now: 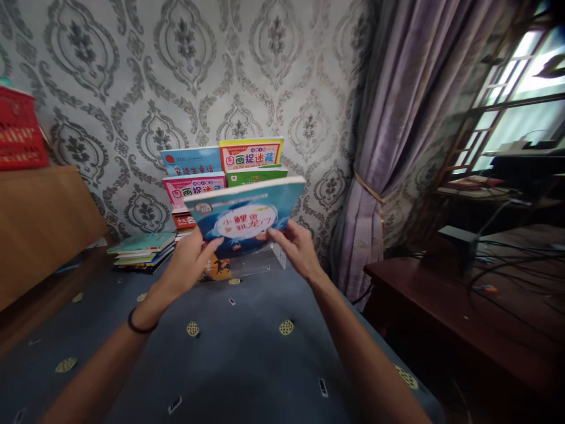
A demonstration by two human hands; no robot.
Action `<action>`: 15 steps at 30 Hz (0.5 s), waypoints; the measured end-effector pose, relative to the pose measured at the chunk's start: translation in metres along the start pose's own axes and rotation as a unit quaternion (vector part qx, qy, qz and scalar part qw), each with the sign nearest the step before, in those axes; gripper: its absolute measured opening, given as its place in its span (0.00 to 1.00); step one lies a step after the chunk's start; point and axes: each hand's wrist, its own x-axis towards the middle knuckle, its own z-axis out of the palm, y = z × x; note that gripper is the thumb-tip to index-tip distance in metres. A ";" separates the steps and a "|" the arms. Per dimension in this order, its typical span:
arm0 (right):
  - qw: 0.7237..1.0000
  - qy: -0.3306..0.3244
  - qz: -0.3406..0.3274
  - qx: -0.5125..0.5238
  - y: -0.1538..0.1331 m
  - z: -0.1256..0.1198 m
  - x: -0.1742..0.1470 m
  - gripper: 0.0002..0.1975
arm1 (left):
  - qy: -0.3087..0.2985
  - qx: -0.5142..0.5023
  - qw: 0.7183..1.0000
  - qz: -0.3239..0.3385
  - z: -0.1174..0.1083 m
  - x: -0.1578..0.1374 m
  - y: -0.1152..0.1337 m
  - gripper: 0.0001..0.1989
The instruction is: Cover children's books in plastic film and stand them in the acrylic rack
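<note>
A blue picture book with a white oval and red lettering is held up in front of me, tilted slightly. My left hand is closed on its lower left edge, thumb on the cover. My right hand grips the lower right edge the same way. Right behind it stands a clear book rack with upright books, among them a light blue book, a yellow-and-pink book, a pink book and a green book. An orange book shows low in the rack, partly hidden.
A stack of books lies left of the rack on the dark blue patterned cloth. Further left, a red basket sits on a wooden cabinet. To the right are a purple curtain and a dark red table with cables.
</note>
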 end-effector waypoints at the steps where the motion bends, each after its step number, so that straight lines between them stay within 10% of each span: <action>1: 1.000 0.006 -0.014 0.002 -0.005 -0.003 0.009 0.18 | 0.015 -0.006 1.000 0.009 -0.001 0.011 0.004 0.10; 15: 0.996 0.074 -0.046 0.011 0.035 -0.018 0.045 0.17 | 0.040 -0.010 0.997 0.057 0.044 0.081 -0.011 0.13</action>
